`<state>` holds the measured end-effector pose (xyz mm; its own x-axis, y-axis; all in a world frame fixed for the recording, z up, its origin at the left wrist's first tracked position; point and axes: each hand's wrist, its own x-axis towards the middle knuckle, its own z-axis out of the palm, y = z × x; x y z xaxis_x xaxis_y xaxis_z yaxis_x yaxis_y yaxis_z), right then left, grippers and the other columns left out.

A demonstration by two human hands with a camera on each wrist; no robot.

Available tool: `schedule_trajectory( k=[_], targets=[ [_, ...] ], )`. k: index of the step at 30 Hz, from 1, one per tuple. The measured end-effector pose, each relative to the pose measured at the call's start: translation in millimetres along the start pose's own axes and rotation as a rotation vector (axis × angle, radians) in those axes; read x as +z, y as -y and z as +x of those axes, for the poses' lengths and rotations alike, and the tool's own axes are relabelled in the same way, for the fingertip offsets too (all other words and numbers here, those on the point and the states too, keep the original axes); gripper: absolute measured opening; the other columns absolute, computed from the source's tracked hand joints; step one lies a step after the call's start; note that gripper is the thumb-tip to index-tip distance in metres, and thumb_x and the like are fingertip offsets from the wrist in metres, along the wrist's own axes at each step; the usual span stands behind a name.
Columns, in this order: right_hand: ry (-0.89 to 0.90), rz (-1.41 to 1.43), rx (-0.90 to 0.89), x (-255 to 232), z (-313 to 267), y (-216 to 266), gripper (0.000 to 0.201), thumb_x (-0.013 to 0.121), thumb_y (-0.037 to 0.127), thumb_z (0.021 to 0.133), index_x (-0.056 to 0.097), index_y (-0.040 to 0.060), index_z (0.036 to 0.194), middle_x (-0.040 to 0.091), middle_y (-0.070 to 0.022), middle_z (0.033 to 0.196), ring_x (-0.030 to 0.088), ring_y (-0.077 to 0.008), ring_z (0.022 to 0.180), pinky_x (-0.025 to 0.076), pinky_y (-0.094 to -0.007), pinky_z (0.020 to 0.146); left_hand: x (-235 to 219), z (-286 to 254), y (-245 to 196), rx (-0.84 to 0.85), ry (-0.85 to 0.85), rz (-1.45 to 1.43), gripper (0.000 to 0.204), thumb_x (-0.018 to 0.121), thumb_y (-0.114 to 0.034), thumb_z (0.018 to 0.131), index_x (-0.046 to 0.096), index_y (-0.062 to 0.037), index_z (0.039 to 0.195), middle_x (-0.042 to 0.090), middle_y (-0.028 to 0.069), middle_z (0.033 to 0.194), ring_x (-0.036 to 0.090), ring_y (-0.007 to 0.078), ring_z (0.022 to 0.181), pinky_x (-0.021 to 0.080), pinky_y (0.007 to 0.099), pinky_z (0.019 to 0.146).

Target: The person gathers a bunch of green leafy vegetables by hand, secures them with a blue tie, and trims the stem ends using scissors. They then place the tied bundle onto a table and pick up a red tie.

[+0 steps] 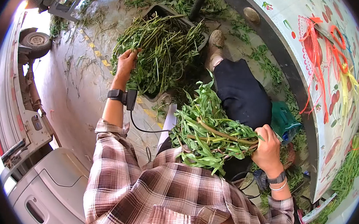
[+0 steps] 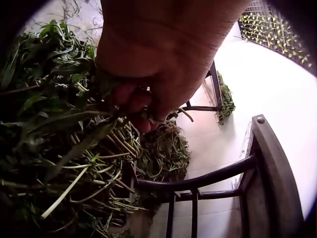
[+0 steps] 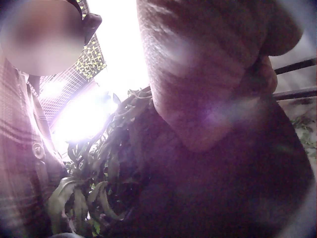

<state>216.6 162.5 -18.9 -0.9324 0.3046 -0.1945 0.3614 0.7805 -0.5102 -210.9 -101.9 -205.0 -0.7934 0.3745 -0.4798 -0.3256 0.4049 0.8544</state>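
Note:
My right hand (image 1: 267,148) grips a bunch of leafy green stems (image 1: 215,131) at its stem end, above my lap. The leaves fan out to the left across the plaid shirt front and dark trousers. In the right wrist view the bunch's leaves (image 3: 104,183) hang beside the shirt, and the palm hides most of the grip. Over the crate's left side, my left hand (image 1: 126,62) has its fingertips curled at the heaped greens (image 1: 163,48). The left wrist view shows those fingers (image 2: 133,99) pinching a leafy stem (image 2: 74,119).
Greens overfill a dark plastic crate (image 1: 201,32) on the floor. To the right stands a table with a patterned cloth (image 1: 332,122), carrying orange-handled scissors (image 1: 338,48) and red ties (image 1: 314,55). A vehicle (image 1: 53,186) is at left, a grey stool (image 1: 68,2) behind. Loose stems litter the floor.

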Motion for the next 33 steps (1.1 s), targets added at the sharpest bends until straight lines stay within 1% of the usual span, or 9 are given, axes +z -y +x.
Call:
schedule_trajectory(
  k=[4,14,17,19,20,21,24,29,33],
  targets=[
    [0.000,0.003,0.001,-0.8,0.5,-0.1,0.036,0.058,-0.010,0.057,0.048,0.0021,0.089,0.046,-0.0159,0.084,0.052,-0.0385,0.077,0.045,-0.0455,0.066,3.2,3.1,9.8,-0.004,0.012,0.086,0.023,0.057,-0.014,0.090,0.068,-0.0082,0.109,0.046,-0.0078,0.067,0.038,0.0036,0.052,0.033,0.0204,0.048],
    [0.007,0.003,-0.002,-0.5,0.4,-1.5,0.037,0.059,-0.010,0.056,0.048,0.0020,0.089,0.047,-0.0160,0.085,0.052,-0.0386,0.077,0.046,-0.0452,0.066,2.4,10.3,17.8,-0.029,0.059,0.119,0.023,0.056,-0.015,0.091,0.069,-0.0067,0.108,0.056,-0.0054,0.067,0.044,0.0056,0.052,0.036,0.0224,0.048],
    [0.011,0.000,-0.003,-0.8,0.8,-1.2,0.037,0.059,-0.010,0.056,0.048,0.0019,0.089,0.047,-0.0160,0.085,0.053,-0.0385,0.077,0.046,-0.0453,0.066,-0.2,21.9,26.9,0.156,-0.016,0.194,0.025,0.056,-0.018,0.091,0.069,-0.0063,0.108,0.066,0.0010,0.074,0.052,0.0087,0.055,0.042,0.0256,0.053],
    [0.012,0.000,-0.001,-1.2,1.0,-0.6,0.037,0.058,-0.010,0.056,0.048,0.0018,0.089,0.047,-0.0160,0.085,0.053,-0.0385,0.077,0.046,-0.0452,0.066,-3.1,29.3,23.7,0.241,-0.191,0.636,0.028,0.056,-0.023,0.090,0.068,-0.0073,0.109,0.071,0.0064,0.084,0.062,0.0121,0.067,0.046,0.0275,0.063],
    [0.016,-0.002,0.002,-1.4,0.9,-0.2,0.037,0.058,-0.010,0.056,0.048,0.0017,0.089,0.047,-0.0159,0.085,0.053,-0.0383,0.077,0.046,-0.0452,0.066,-2.2,31.5,13.7,0.150,-0.189,0.701,0.031,0.055,-0.027,0.090,0.065,-0.0079,0.112,0.070,0.0119,0.093,0.066,0.0199,0.082,0.049,0.0320,0.071],
    [0.020,-0.003,0.005,-1.7,1.2,-0.2,0.037,0.059,-0.010,0.056,0.048,0.0017,0.090,0.047,-0.0157,0.085,0.052,-0.0381,0.077,0.046,-0.0452,0.066,-1.8,40.0,17.2,0.150,-0.189,0.699,0.031,0.055,-0.027,0.090,0.065,-0.0079,0.112,0.070,0.0119,0.093,0.066,0.0199,0.082,0.049,0.0320,0.071],
    [0.015,0.011,0.003,-3.1,2.4,1.0,0.037,0.059,-0.009,0.056,0.048,0.0017,0.090,0.046,-0.0152,0.084,0.052,-0.0377,0.077,0.046,-0.0451,0.066,-0.7,68.6,30.2,0.218,-0.401,0.713,0.035,0.054,-0.028,0.090,0.063,-0.0064,0.115,0.067,0.0184,0.104,0.063,0.0358,0.095,0.048,0.0415,0.083],
    [0.022,0.023,0.024,-2.7,2.1,0.5,0.038,0.060,-0.009,0.056,0.048,0.0020,0.090,0.046,-0.0149,0.084,0.052,-0.0377,0.077,0.045,-0.0450,0.065,7.1,86.7,34.6,0.183,-0.337,0.885,0.039,0.062,-0.032,0.084,0.062,-0.0023,0.109,0.065,0.0217,0.107,0.060,0.0368,0.104,0.047,0.0419,0.088],
    [0.018,0.024,0.020,-2.7,2.3,0.2,0.038,0.060,-0.010,0.056,0.048,0.0019,0.090,0.046,-0.0150,0.084,0.052,-0.0379,0.077,0.045,-0.0451,0.065,18.4,80.2,23.4,0.059,-0.322,0.958,0.052,0.070,-0.033,0.077,0.058,-0.0052,0.120,0.061,0.0209,0.117,0.057,0.0374,0.111,0.046,0.0430,0.092]
  ],
)
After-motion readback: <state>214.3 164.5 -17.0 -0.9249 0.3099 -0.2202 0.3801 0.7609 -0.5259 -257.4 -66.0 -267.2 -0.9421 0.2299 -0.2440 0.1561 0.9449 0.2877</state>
